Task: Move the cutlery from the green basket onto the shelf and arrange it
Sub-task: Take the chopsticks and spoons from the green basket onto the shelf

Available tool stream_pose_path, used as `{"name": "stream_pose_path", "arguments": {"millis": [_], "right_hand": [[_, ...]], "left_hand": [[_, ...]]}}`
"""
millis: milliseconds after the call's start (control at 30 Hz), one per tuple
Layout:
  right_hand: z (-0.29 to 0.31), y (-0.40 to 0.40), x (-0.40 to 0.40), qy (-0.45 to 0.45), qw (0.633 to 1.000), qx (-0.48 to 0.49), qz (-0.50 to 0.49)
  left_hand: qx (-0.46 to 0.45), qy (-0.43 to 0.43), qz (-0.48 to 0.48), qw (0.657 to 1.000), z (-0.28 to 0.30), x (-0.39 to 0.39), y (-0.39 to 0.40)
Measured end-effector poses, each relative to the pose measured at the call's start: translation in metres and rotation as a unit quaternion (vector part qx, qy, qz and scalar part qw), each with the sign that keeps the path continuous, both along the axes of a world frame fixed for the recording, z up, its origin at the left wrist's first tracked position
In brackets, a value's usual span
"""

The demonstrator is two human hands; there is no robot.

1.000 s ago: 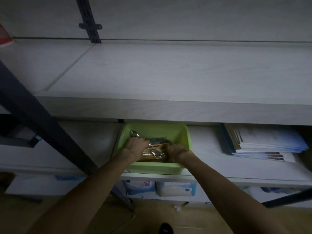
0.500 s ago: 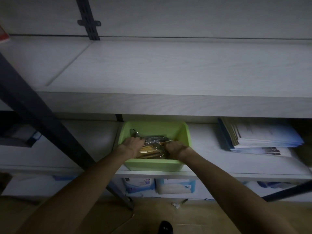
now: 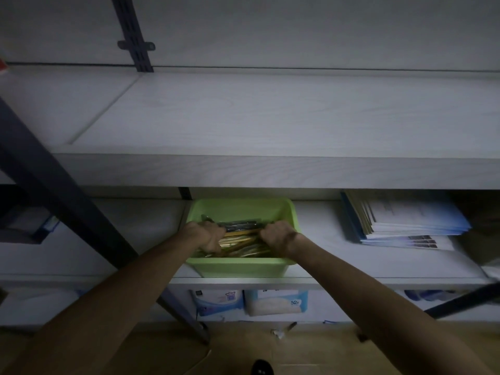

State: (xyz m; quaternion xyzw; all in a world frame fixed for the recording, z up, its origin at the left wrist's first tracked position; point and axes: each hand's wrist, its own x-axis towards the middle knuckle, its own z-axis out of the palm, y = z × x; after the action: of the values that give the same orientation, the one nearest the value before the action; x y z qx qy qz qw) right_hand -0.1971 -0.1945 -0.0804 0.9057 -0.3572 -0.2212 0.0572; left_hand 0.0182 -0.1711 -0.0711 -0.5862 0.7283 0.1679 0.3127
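- Cutlery (image 3: 240, 240) is lying as a loose heap of yellowish and dark pieces, some seemingly in clear wrappers, inside the green basket (image 3: 238, 267), which is sitting on the lower shelf at about 6 o'clock from the frame's middle.
- The left hand (image 3: 207, 236) is curling its fingers round the left end of the heap, at 9 o'clock of the basket.
- The right hand (image 3: 278, 236) is gripping the right end in the same way, at 3 o'clock of the basket; both hands are closing on the pile from opposite sides.
- My reading: the step in hand is gathering the bundle for one lift. Doing it well is calling for squeezing both ends inward so that no piece is slipping from the middle, then raising it level and straight up past the basket rim.
- The lift is also needing to come toward the person first, since the upper board is overhanging the basket's far side.
- The wide pale shelf (image 3: 270, 120) at 12 o'clock is looking like the likely landing place.
- A stack of booklets (image 3: 405, 220) is resting at 3 o'clock, apart from the basket.
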Motion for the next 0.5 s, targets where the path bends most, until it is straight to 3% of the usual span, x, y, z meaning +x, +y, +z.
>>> {"name": "stream_pose_path", "arguments": {"millis": [400,500], "right_hand": [[0.004,-0.011,-0.01,-0.049,0.998,-0.026,-0.002],[0.007,-0.012,-0.013,-0.021,0.999,-0.042,0.006]], "left_hand": [[0.018,0.023,0.03,0.999,0.029,0.013,-0.008],[0.006,0.017,0.037,0.999,0.04,0.018,-0.01]]}}
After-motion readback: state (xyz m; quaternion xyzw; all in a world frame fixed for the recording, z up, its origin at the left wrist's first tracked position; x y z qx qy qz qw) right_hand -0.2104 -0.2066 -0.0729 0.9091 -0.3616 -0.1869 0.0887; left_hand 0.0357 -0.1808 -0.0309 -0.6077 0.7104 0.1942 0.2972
